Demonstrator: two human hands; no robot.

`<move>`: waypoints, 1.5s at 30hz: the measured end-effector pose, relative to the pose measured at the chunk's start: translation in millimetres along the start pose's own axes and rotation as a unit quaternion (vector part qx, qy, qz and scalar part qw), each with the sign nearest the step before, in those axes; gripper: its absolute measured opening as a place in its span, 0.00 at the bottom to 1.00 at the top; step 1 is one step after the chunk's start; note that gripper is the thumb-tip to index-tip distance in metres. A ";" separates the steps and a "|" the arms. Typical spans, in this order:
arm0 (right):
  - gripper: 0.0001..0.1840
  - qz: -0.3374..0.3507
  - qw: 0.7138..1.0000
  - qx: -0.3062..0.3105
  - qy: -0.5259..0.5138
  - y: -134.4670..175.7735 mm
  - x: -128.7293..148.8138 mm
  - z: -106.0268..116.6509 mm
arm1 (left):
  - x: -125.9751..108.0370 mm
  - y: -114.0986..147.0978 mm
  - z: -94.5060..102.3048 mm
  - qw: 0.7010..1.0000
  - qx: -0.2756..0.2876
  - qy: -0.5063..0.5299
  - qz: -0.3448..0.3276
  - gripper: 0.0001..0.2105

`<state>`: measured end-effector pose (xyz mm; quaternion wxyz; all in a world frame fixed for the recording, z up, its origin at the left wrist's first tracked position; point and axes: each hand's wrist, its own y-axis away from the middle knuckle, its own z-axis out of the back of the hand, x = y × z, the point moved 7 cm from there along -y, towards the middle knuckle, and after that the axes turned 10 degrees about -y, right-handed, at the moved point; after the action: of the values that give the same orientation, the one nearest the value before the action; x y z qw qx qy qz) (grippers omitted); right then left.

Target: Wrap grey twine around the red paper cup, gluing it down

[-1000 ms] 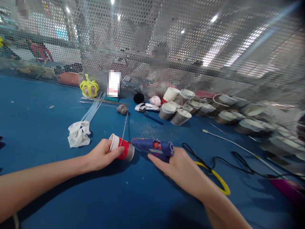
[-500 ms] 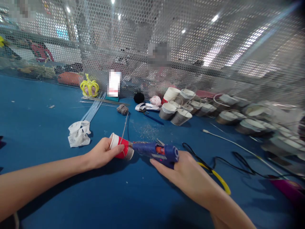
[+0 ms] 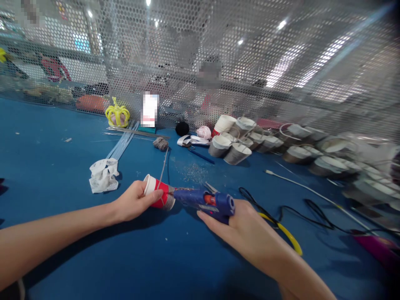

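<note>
My left hand (image 3: 137, 200) is wrapped around a red and white paper cup (image 3: 150, 184) that lies tilted on its side, its rim toward the left. Grey yarn is wound around the base end of the cup. From there a strand (image 3: 163, 166) runs up to a small ball of grey yarn (image 3: 161, 143) on the table. My right hand (image 3: 240, 221) grips a blue glue gun (image 3: 200, 198). The gun points left, and its nozzle is at the cup's side beside the wound yarn; whether it touches cannot be made out.
Yellow-handled pliers (image 3: 286, 233) and a black cord (image 3: 318, 216) lie near my right hand. Several yarn-wrapped cups (image 3: 237, 153) stand at the back right. Crumpled white paper (image 3: 103, 176), clear glue sticks (image 3: 123, 141) and a yellow crown-shaped object (image 3: 117, 114) sit at left. A perforated metal screen (image 3: 175, 54) borders the back.
The glue gun has shifted very slightly beside the cup, its rear end a little lower. My left hand and the cup stay almost still.
</note>
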<state>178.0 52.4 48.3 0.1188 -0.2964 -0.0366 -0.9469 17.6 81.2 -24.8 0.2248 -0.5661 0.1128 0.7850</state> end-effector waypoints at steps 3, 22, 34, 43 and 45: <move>0.13 0.001 1.000 0.004 0.001 0.4 -0.2 -0.5 | -0.4 0.3 0.9 1.000 -0.004 -0.001 0.001 0.15; 0.11 0.022 0.999 0.027 -0.014 2.3 8.8 -2.6 | 3.8 -1.4 2.2 0.999 -0.015 0.021 0.031 0.15; 0.12 0.056 0.998 -0.010 0.011 2.3 13.8 2.0 | 4.9 -1.1 2.4 0.999 -0.018 -0.011 0.027 0.17; 0.10 0.046 0.999 -0.005 0.010 1.4 13.8 1.4 | 4.3 -1.1 1.2 0.999 -0.014 0.021 0.038 0.16; 0.10 0.045 0.999 0.004 0.012 1.6 12.3 0.3 | 4.7 -0.9 1.2 0.999 -0.015 0.015 0.040 0.17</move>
<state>168.8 48.4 55.5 0.1629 -0.2855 -0.0254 -0.9441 15.8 83.6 -28.7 0.1830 -0.5758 0.1273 0.7866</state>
